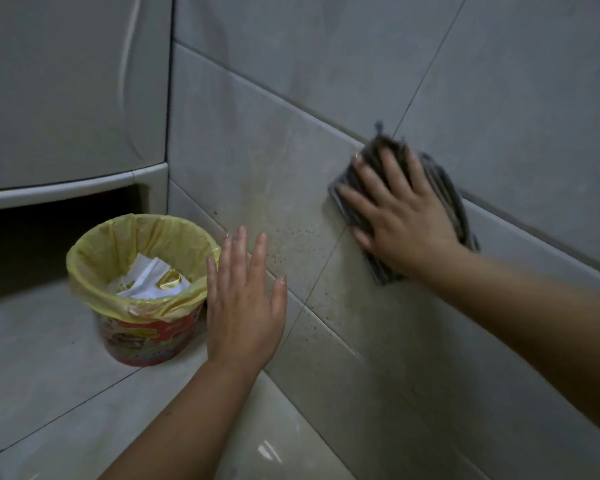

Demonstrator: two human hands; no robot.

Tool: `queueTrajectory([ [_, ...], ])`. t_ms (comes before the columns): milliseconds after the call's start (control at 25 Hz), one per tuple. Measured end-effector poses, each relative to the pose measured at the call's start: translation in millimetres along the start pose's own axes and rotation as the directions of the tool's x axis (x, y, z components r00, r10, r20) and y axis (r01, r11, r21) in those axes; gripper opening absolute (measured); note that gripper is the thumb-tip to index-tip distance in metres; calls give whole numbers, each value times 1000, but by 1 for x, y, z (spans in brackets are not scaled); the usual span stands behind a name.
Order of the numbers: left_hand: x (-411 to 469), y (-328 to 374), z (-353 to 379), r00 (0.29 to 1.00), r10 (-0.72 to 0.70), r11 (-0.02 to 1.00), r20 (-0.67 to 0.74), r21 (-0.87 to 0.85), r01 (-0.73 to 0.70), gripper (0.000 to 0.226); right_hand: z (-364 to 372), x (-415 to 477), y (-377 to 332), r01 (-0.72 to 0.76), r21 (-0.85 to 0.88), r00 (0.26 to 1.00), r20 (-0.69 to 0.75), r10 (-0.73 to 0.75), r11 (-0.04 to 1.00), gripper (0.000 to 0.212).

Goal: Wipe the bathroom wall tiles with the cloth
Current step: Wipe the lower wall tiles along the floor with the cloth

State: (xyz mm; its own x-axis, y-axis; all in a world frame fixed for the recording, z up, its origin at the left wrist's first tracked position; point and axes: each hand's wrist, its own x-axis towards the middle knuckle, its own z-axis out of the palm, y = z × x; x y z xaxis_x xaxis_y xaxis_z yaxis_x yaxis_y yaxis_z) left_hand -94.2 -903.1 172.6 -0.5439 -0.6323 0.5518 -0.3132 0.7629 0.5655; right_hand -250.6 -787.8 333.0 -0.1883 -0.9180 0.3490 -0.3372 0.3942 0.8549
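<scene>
The right hand [399,216] presses the cloth [442,188] flat against the wall tiles [257,140], fingers spread and straight rather than curled round it. The cloth lies low on the wall, across a grout line. Dark specks [291,244] on the tile to its left look unwiped. Held by pressure alone, the cloth could bunch or slip from under the palm. The left hand [245,303] is open beside the bin [142,327]; whether it touches the wall is unclear.

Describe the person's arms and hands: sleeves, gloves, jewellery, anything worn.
The left hand and right hand wear no gloves. Both forearms are uncovered to the frame edge: no sleeve, watch or bracelet shows. The nails are short. A small glint on one right finger is too blurred to identify.
</scene>
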Motion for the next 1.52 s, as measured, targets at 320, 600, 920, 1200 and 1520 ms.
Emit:
queueTrajectory([
  [320,3,-13,17,999,5,999,-34,39,-4,64,19,0,-79,166,66,967,183,-175,984,63],
  [600,35,-21,53,1000,10,1000,-24,4,-10,63,-6,38,13,-19,-43,1000,20,20,999,61],
  [920,56,-66,83,998,36,998,-58,-42,-39,63,22,120,-73,21,-55,1000,21,-20,998,66],
  [1200,60,-89,101,999,-13,996,-50,-86,9,64,47,64,-128,287,40,941,175,-290,957,60],
  [1520,62,-100,103,998,-33,995,-60,-98,27,64,32,132,-109,124,-27,991,52,-123,992,62],
])
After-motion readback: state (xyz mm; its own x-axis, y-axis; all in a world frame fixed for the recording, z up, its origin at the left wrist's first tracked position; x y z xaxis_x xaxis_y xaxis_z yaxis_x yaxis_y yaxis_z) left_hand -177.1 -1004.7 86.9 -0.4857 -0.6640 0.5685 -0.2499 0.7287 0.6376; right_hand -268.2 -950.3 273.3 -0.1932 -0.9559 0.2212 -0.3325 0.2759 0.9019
